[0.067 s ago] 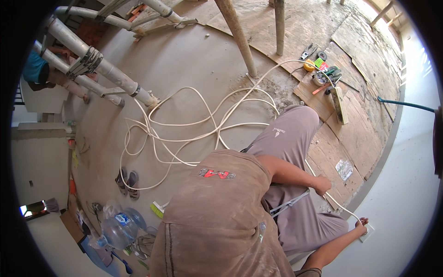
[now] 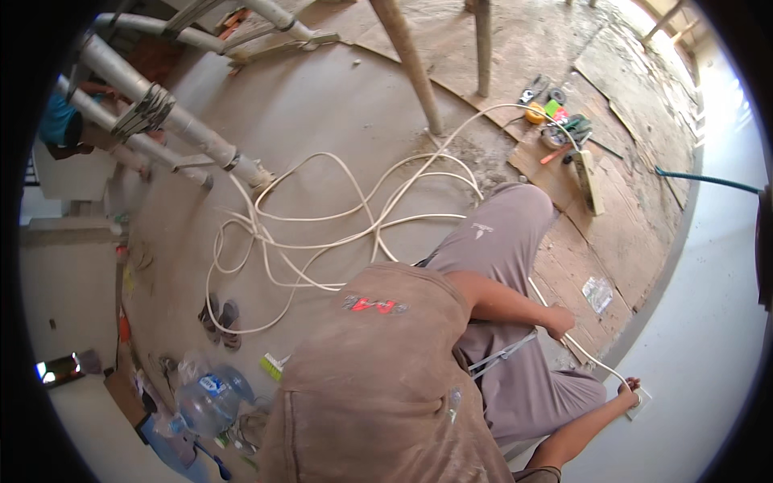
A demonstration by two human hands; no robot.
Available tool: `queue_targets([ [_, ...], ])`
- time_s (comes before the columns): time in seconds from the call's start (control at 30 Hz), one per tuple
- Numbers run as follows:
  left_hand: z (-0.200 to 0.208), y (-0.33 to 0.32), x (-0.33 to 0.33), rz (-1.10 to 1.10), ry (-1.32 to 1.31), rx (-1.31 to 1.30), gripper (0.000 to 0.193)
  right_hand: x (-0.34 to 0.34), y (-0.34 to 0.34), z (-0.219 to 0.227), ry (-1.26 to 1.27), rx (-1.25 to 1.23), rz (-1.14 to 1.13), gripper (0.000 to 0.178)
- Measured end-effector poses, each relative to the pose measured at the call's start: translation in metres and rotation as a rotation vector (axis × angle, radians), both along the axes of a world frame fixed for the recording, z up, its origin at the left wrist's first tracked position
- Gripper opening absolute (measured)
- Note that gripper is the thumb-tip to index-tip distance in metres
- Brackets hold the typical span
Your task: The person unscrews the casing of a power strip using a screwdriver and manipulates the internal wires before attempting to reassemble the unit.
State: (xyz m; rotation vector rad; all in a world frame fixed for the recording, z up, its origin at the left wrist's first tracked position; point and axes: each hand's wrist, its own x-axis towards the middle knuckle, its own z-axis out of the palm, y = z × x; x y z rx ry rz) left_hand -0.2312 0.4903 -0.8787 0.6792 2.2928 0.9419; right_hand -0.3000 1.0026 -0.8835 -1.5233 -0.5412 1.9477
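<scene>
My left hand (image 2: 559, 322) is closed round a white cable (image 2: 581, 350), beside my bent leg. From there the cable curves down to a square wall socket (image 2: 642, 405) low on the white wall. At that socket my right hand (image 2: 629, 393) has its fingers closed on the cable's end, likely a plug, mostly hidden by the fingers. The cable also passes under my leg and lies in loose loops over the floor at the left. A dusty extension socket strip (image 2: 590, 185) lies on boards further off, with a white cable running into it.
Beyond the strip lie several hand tools, among them pliers (image 2: 533, 88) and a yellow tape measure (image 2: 535, 114). Wooden props (image 2: 411, 68) and metal scaffold tubes (image 2: 193, 129) stand ahead. Sandals (image 2: 230, 322), a brush (image 2: 273, 367) and a large water bottle (image 2: 211, 398) lie left. Another person (image 2: 68, 121) is far left.
</scene>
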Motion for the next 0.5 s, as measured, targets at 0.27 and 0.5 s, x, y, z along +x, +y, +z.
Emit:
queue_targets([
  [0.27, -0.041, 0.001, -0.039, 0.183, -0.096, -0.034, 0.036, -0.001, -0.058, 0.031, 0.036, 0.073, 0.324, 0.046],
  [0.5, -0.129, -0.079, -0.221, 1.291, -0.219, 0.646, 0.021, 0.005, -0.173, 0.111, 0.018, 0.124, 0.662, 0.054],
])
